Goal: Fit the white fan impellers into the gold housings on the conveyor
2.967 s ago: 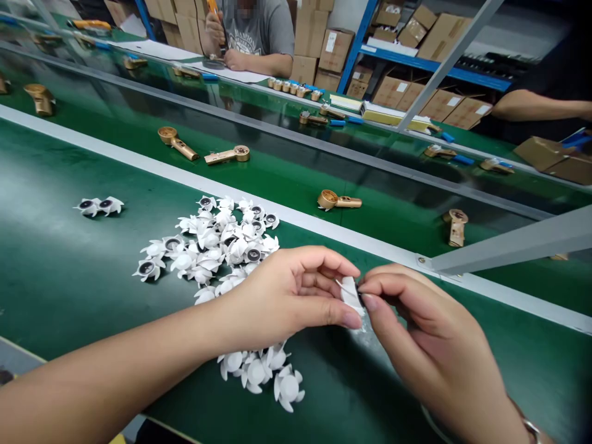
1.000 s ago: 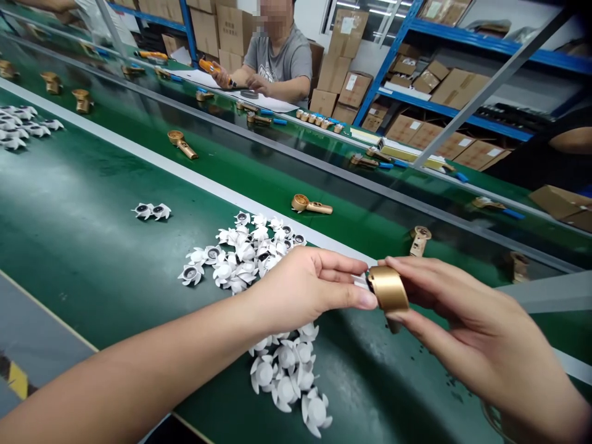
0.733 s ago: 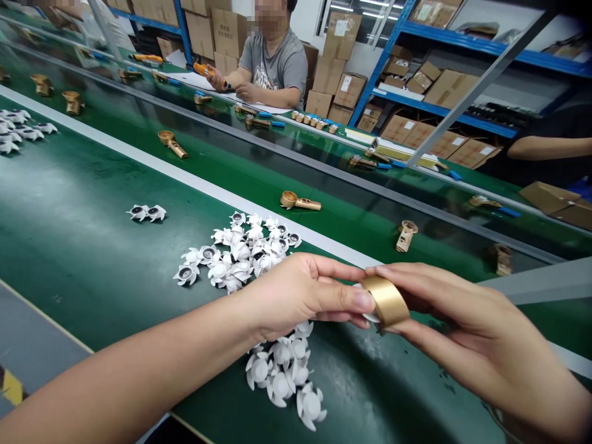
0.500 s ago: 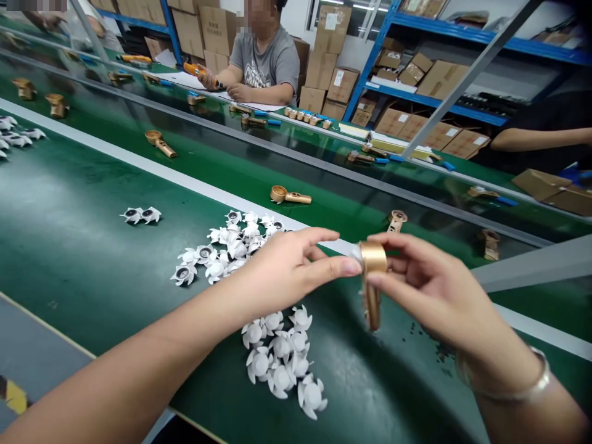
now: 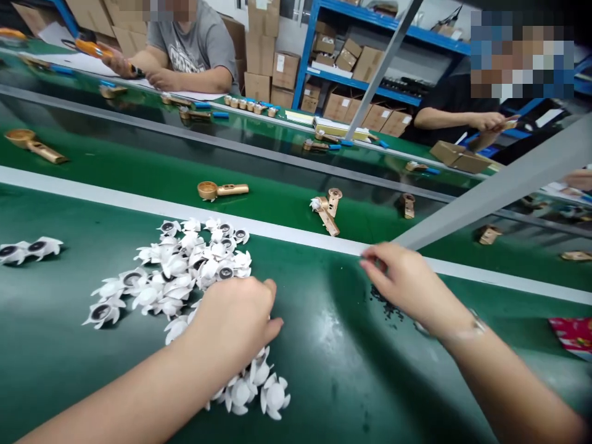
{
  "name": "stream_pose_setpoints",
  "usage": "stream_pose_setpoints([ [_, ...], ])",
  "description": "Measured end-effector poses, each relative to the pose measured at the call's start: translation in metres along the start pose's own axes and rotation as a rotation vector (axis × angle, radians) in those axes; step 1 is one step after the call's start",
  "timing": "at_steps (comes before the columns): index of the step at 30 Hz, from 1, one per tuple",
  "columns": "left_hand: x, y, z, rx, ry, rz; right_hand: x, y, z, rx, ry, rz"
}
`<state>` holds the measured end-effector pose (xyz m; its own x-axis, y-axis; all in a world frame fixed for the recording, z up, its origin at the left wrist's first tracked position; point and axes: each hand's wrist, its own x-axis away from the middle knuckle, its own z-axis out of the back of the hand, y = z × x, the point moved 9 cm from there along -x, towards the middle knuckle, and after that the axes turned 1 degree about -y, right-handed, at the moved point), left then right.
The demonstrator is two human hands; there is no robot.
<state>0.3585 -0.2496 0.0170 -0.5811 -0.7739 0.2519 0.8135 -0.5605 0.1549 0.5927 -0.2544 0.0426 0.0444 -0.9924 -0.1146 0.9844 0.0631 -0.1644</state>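
Observation:
My left hand (image 5: 238,317) is over the pile of white fan blades (image 5: 173,265), back upward. Its thumb stands apart from the index finger; the other fingertips are hidden. More fan blades (image 5: 275,394) lie just below it. My right hand (image 5: 400,280) hovers with loosely bent fingers, thumb slightly apart and nothing visible in them. Small black screws (image 5: 388,305) are scattered beneath it. Beyond the white strip, a gold handheld fan body (image 5: 328,221) with a white blade in its head lies against another gold fan body (image 5: 335,197).
More gold fan bodies lie on the green belt, one at the middle (image 5: 224,190). A slanted grey post (image 5: 490,179) rises beyond my right hand. A red packet (image 5: 573,336) lies at the right edge. Two people sit across the line, near shelves and cartons.
My right hand has let go of the gold fan body, which now lies on the belt with a white blade. My left hand has moved back over the fan blades. The view has swung right.

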Motion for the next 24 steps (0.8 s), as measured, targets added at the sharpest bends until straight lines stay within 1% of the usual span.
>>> stream_pose_setpoints([
  [2,-0.004,-0.005,0.000,0.067,0.023,-0.004,0.046,0.013,0.001,0.000,0.042,0.013],
  [3,-0.006,-0.007,0.000,0.103,0.035,-0.001,0.062,0.018,0.000,-0.003,0.068,0.019],
  [5,-0.010,-0.008,-0.001,0.170,0.055,-0.010,0.083,0.022,-0.006,-0.018,0.103,0.043],
  [7,-0.012,-0.005,-0.004,0.209,0.064,-0.035,0.090,0.017,-0.014,-0.041,0.105,0.088],
  [10,-0.015,-0.001,-0.008,0.182,0.079,-0.063,0.090,-0.001,-0.024,-0.058,0.067,0.162],
  [13,-0.017,0.002,-0.012,0.163,0.089,-0.090,0.086,-0.017,-0.028,-0.033,0.014,0.231],
  [15,-0.019,0.002,-0.015,0.193,0.059,-0.088,0.083,-0.025,-0.029,0.001,-0.019,0.274],
  [17,-0.022,0.000,-0.019,0.247,0.003,-0.067,0.078,-0.029,-0.029,0.034,-0.050,0.304],
  [19,-0.022,-0.002,-0.018,0.313,-0.019,-0.047,0.069,-0.031,-0.029,0.040,-0.076,0.315],
  [21,-0.020,-0.003,-0.012,0.415,0.012,-0.039,0.058,-0.033,-0.028,0.010,-0.100,0.318],
  [22,-0.019,-0.002,-0.009,0.511,0.034,-0.033,0.052,-0.036,-0.026,-0.017,-0.112,0.317],
  [24,-0.016,-0.001,-0.007,0.821,0.046,0.001,0.041,-0.046,-0.021,-0.088,-0.126,0.312],
])
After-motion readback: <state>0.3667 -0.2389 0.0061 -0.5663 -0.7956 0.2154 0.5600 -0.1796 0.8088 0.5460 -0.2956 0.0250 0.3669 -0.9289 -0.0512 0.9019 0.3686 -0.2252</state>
